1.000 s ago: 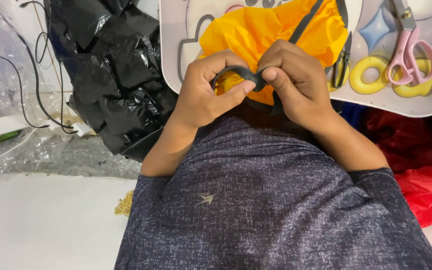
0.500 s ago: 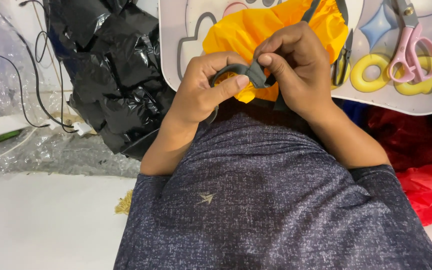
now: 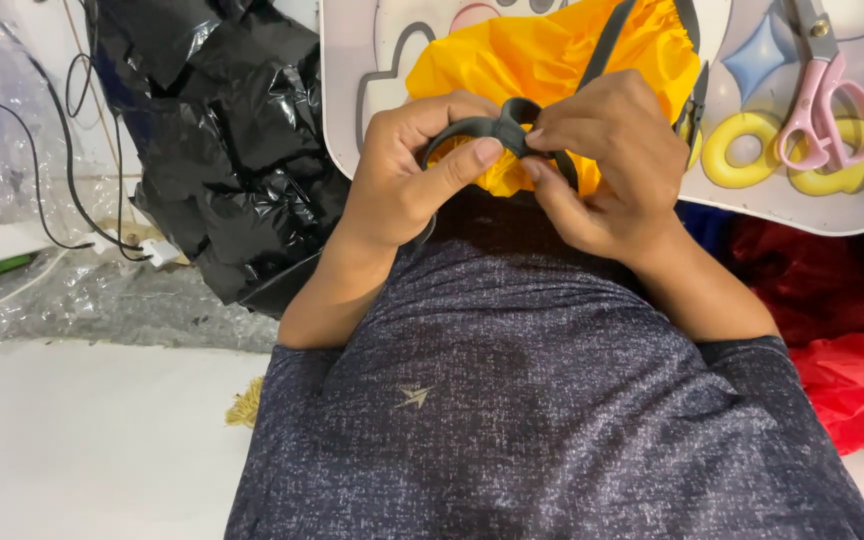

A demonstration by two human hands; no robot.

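A dark grey strap (image 3: 472, 128) runs off a bundle of orange-yellow fabric (image 3: 542, 60) that lies on a white tray table (image 3: 352, 120). My left hand (image 3: 407, 175) pinches a loop of the strap between thumb and fingers. My right hand (image 3: 607, 160) grips the same strap just to the right, where it crosses into a knot-like fold. Both hands are held close together above my dark grey speckled shirt (image 3: 542, 400). The strap's far end (image 3: 607, 40) goes up over the fabric.
Pink-handled scissors (image 3: 822, 85) and a yellow ring shape (image 3: 742, 150) lie on the tray's right side. Crumpled black plastic (image 3: 222, 140) is at left, with black cables (image 3: 62, 130) and clear bubble wrap (image 3: 72, 300). Red fabric (image 3: 852, 380) is at right.
The strap loop has been drawn tighter into a crossing fold. My right hand has shifted slightly up and right, and my left thumb now presses on the loop.
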